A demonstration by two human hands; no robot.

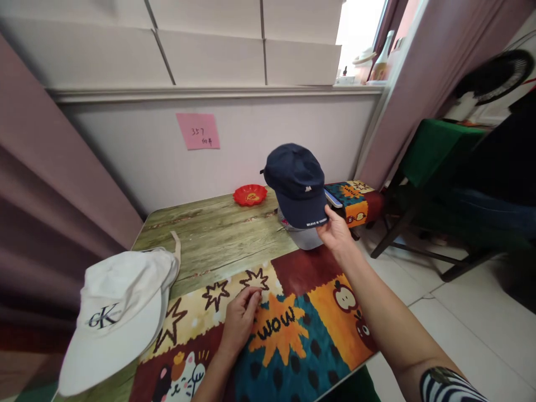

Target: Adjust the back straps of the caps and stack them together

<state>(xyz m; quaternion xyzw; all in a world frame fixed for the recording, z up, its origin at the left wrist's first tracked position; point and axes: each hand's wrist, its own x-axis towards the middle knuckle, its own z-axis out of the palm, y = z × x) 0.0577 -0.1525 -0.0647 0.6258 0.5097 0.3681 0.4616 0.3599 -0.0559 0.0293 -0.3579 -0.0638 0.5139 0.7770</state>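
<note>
1. Your right hand (334,229) has the navy cap (295,173) by a corner of its brim, fingers and thumb closed on the edge; the crown is upright, the front turned toward you.
2. Your left hand (242,312) is at the patterned mat (295,273), its fingers loosely curled and the thumb close to them. Nothing shows in its grip, but the palm is hidden, so you cannot tell for certain.
3. The navy cap is at the far right part of the table (201,245), partly covering a grey cap (306,239). Whether the two touch cannot be told from this angle.
4. The handling of the caps looks partway along: the navy one is in your grip, not yet released. The white cap (121,312) lies well apart at the left, with neither hand on it.
5. Writing: the navy brim reads "BELIEVE IN YOUR…", the end running under your fingers; the small white mark on its front is too small to read. The white cap carries a dark "CK", with a fine line of letters across it that you cannot make out.
6. On the wall, the pink note (196,137) says "357" by hand, with small characters below. The mat says "WOW".
</note>
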